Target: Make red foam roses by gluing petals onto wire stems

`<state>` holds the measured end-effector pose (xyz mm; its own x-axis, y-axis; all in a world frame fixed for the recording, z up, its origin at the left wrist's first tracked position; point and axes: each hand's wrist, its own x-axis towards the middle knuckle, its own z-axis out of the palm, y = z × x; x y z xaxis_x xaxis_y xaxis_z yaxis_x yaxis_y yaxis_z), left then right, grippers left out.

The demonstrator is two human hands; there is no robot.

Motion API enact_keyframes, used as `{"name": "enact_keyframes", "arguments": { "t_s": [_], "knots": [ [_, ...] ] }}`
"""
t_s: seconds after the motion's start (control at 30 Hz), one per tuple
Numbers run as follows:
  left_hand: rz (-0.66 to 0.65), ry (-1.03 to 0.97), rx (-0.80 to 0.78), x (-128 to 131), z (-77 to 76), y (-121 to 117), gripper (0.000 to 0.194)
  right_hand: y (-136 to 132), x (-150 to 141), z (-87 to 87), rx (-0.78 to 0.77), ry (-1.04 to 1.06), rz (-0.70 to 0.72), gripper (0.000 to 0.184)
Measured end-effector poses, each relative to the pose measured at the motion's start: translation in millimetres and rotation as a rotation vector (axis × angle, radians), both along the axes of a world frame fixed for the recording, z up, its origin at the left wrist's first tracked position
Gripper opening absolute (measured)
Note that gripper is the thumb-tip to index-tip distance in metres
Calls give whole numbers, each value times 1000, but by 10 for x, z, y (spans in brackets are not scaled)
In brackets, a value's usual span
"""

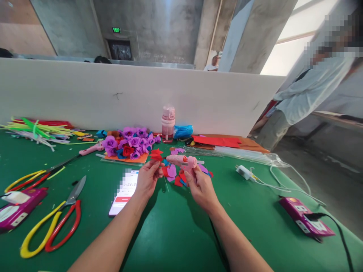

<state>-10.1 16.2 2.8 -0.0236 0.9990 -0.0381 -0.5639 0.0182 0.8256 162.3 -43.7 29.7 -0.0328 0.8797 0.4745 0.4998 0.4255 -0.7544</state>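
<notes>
Pinched in my left hand [150, 176] is a red paper flower [156, 154] on a thin wire stem that hangs below the fingers. My right hand [200, 186] grips a pink hot glue gun [181, 160], its nozzle pointing left, close to the flower. A clear glue stick [200, 162] pokes out of the gun's back end. Beneath both hands lie loose red, purple and blue petal pieces [171, 172]. Behind my left hand, finished purple flowers [133, 139] are heaped with a few red and blue ones.
Two pairs of red-and-yellow scissors [74, 196] and a phone [123, 200] lie left. A pink bottle [168, 124] stands at the back by a white partition [136, 90]. Power strips [306, 217], a charger [245, 172] and cables sit right. A person [309, 90] stands beyond.
</notes>
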Motion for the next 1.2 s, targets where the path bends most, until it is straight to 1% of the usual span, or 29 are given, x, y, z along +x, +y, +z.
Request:
{"name": "enact_keyframes", "arguments": {
  "t_s": [0.1, 0.27, 0.5, 0.73, 1.0, 1.2],
  "knots": [
    [1, 6, 1, 5, 4, -3, 31, 0, -3, -16, 2, -6, 4, 25],
    [-9, 11, 5, 16, 7, -2, 30, 0, -5, -41, 14, -86, -1, 31],
    [-12, 19, 6, 11, 14, -11, 30, 2, -8, -47, 48, -118, -7, 33],
    [-21, 24, 12, 21, 20, -19, 30, -2, 2, -43, 68, -166, -26, 33],
    [-25, 31, 11, 25, 30, -28, 30, -5, 3, -45, 83, -168, -20, 32],
    [-21, 30, 10, 26, 24, -23, 31, -11, 5, -38, 77, -171, -47, 29]
  ]
}}
